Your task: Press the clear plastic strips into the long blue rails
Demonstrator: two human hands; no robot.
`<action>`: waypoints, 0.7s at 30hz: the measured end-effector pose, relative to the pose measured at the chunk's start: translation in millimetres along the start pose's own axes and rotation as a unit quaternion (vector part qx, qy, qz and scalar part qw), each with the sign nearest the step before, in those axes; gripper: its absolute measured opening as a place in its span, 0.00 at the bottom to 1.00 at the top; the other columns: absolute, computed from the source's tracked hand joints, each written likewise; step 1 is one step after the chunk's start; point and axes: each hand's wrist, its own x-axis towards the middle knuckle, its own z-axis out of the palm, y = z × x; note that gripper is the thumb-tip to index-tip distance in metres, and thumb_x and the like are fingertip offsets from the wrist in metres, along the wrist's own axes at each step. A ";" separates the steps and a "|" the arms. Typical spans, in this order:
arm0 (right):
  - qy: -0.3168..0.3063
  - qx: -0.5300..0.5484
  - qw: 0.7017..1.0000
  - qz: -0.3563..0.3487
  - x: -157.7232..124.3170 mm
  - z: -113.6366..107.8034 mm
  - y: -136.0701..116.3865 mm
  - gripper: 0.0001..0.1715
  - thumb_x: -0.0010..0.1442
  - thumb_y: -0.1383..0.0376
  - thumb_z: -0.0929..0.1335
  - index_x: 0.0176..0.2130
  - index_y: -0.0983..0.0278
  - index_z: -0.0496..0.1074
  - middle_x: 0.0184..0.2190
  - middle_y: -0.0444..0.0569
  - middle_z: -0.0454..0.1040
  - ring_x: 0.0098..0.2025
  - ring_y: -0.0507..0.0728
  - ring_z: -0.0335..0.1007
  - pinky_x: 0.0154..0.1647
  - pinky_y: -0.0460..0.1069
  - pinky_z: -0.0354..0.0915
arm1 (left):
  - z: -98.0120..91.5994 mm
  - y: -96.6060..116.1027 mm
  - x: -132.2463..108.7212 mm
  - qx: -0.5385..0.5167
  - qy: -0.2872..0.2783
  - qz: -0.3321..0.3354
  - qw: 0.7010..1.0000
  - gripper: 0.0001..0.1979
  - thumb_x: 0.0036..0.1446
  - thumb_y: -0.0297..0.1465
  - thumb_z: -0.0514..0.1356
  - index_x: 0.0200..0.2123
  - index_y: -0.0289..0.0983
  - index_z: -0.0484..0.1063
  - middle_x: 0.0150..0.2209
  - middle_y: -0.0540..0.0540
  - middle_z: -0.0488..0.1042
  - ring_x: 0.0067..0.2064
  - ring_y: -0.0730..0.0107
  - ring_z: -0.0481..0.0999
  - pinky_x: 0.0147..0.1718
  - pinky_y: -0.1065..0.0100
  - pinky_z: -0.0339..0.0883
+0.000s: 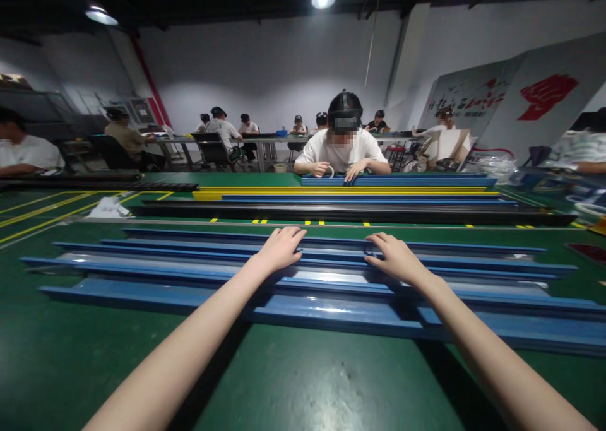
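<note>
Several long blue channel strips [307, 306] with raised edges lie side by side across the green table in front of me, some with glossy clear film. My left hand [280, 249] reaches over the farthest blue channel strip [331, 243]. Its fingers curl over the far edge and the thumb is at the near side. Farther right along the same strip, my right hand [396, 259] spans it in a similar way, fingers beyond and thumb nearer me. The fingertips' exact contact is partly hidden.
Beyond a metal strip lie long black profiles [350, 214] and a yellow profile [416, 191]. A crumpled white sheet [108, 207] lies at left. Opposite me, a person [341, 142] in a headset bends over blue strips [426, 181]. More people sit farther back.
</note>
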 end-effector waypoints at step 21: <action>0.034 -0.050 0.998 -0.003 21.7 18.0 16.6 0.38 0.42 0.44 0.68 0.48 0.60 0.67 0.43 0.53 0.71 0.46 0.63 0.65 0.42 0.55 0.58 | 7.0 -21.6 31.8 0.015 -0.062 0.001 0.998 0.38 0.39 0.50 0.61 0.53 0.41 0.61 0.47 0.40 0.69 0.47 0.50 0.69 0.41 0.59 0.63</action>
